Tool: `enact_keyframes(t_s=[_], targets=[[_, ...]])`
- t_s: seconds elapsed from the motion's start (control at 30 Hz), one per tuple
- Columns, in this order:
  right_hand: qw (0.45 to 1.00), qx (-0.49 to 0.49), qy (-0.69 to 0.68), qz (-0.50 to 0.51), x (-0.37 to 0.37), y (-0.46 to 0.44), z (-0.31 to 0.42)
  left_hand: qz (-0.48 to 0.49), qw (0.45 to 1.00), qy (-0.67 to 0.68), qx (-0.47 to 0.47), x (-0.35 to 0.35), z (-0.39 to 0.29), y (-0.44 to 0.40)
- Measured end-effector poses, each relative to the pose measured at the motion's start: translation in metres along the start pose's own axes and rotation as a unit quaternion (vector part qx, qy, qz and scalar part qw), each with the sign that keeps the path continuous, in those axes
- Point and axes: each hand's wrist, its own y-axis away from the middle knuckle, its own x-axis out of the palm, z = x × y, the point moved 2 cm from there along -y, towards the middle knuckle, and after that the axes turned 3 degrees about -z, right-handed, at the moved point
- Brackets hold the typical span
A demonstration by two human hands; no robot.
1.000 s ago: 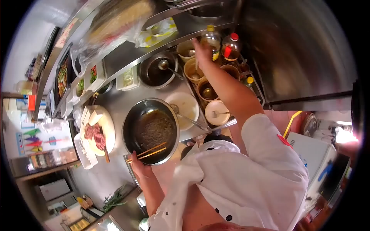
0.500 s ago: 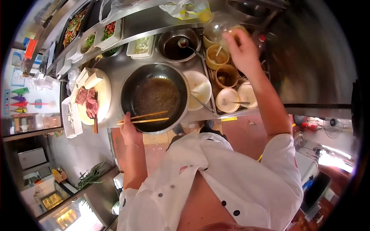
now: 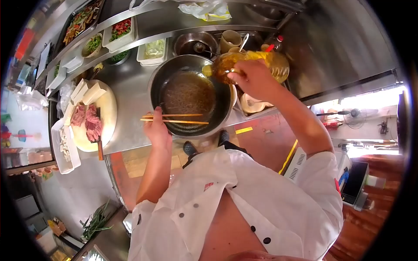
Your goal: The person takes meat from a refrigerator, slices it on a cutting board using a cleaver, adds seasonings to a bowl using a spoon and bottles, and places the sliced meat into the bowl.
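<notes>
A large dark wok [image 3: 157, 82] with a thin brownish liquid in its bottom sits at the counter's front edge. At its lower left rim, my left hand [image 3: 157, 130] is closed around a pair of chopsticks [image 3: 191, 122], whose tips reach over the wok; the thumb lies at the rim. Gripped in my right hand [image 3: 257, 80] is a big clear bottle of yellow oil [image 3: 224, 68]. The bottle lies nearly on its side, its yellow-tipped neck just above the wok's right rim. I cannot make out a stream of oil.
To the left, sliced red meat [image 3: 92, 123] and pale blocks rest on a round board [image 3: 109, 106], with a knife handle [image 3: 100, 150] at its edge. Behind the wok are a metal bowl [image 3: 179, 45] with a ladle, and a white tub [image 3: 141, 54]. Seasoning pots [image 3: 230, 40] stand partly behind the bottle.
My right hand has brought the bottle from the back right down to the wok and tipped it sideways. The chopsticks stay in my left hand. The camera view has shifted.
</notes>
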Motion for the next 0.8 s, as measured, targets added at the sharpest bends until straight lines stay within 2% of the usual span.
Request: enact_keyframes(t_s=[0.03,0.07,0.1,0.13,0.17,0.23,0.27,0.3,0.37,0.5,0.57,0.6,0.7,0.77,0.8], targets=[[1.000,0.000,0.006,0.000,-0.006,0.004,0.001,0.022,1.000,0.003,-0.013,-0.003,0.003,-0.003],[0.988,0.083,-0.127,-0.018,-0.012,0.009,0.001,0.025,1.000,0.008,-0.015,-0.004,0.009,-0.007],[0.952,0.163,-0.256,-0.036,-0.017,0.013,-0.001,0.020,0.999,0.012,-0.026,-0.003,0.015,-0.011],[0.922,0.170,-0.342,-0.061,-0.022,0.018,-0.002,0.016,0.999,0.015,-0.037,-0.002,0.020,-0.014],[0.924,0.169,-0.338,-0.061,-0.028,0.021,-0.005,0.018,0.999,0.018,-0.039,0.000,0.024,-0.016],[0.769,0.178,-0.597,-0.145,-0.041,0.028,-0.014,0.029,0.999,0.016,-0.039,0.010,0.030,-0.014],[0.721,0.182,-0.639,-0.197,-0.045,0.027,-0.016,0.031,0.999,0.016,-0.042,0.013,0.034,-0.015],[0.683,0.166,-0.680,-0.209,-0.050,0.028,-0.027,0.030,0.998,0.014,-0.055,0.016,0.040,-0.017],[0.622,0.158,-0.719,-0.266,-0.060,0.028,-0.045,0.028,0.997,0.012,-0.069,0.016,0.053,-0.024],[0.611,0.101,-0.718,-0.319,-0.066,0.023,-0.114,0.030,0.998,0.033,-0.038,0.017,0.066,-0.030],[0.668,0.158,-0.604,-0.405,-0.061,0.015,-0.146,-0.007,1.000,0.002,-0.028,0.024,0.052,-0.016],[0.686,0.125,-0.599,-0.394,-0.047,0.012,-0.183,-0.027,0.999,-0.013,-0.015,0.024,0.052,-0.014],[0.737,0.192,-0.522,-0.385,-0.017,-0.008,-0.230,-0.048,0.998,-0.039,0.013,0.037,0.043,0.005],[0.715,0.251,-0.539,-0.368,0.005,-0.024,-0.261,-0.087,0.995,-0.039,0.031,0.031,0.054,0.001],[0.707,0.249,-0.549,-0.370,0.020,-0.033,-0.282,-0.109,0.992,-0.046,0.034,0.030,0.057,0.002]])
